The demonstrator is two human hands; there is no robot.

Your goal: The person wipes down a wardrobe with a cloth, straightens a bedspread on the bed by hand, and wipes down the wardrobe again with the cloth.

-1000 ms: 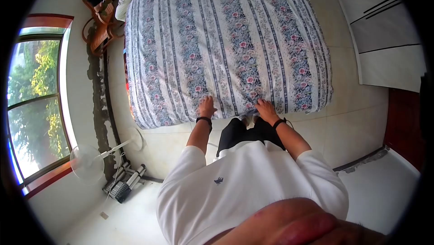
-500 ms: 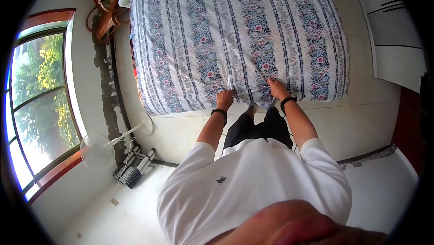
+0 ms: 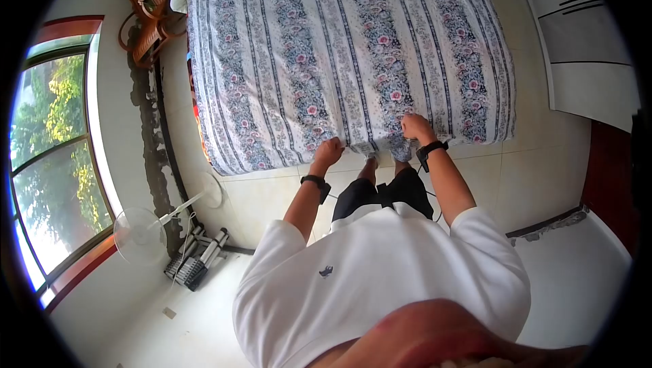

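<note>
A floral striped bed sheet [image 3: 326, 62] covers the bed in front of me, with blue flower bands and pink roses on white. My left hand [image 3: 329, 152] is closed on the sheet's near edge, left of the middle. Farther right, my right hand [image 3: 417, 127] also grips the near edge, fingers curled into the cloth. Between the two hands the edge is bunched and slightly lifted, and a fold hangs below my right hand. Both wrists carry black bands. The fingertips are hidden by the fists and the fabric.
A standing fan [image 3: 140, 235] and a folded grey metal ladder [image 3: 197, 258] are by the window wall on the left. A person sits on a wooden chair [image 3: 151, 41] at the far left. White cabinets [image 3: 589, 42] line the right side.
My left hand has shifted a little left and down, drawing the edge toward me. My right hand stays on the cloth, and the view has shifted slightly.
</note>
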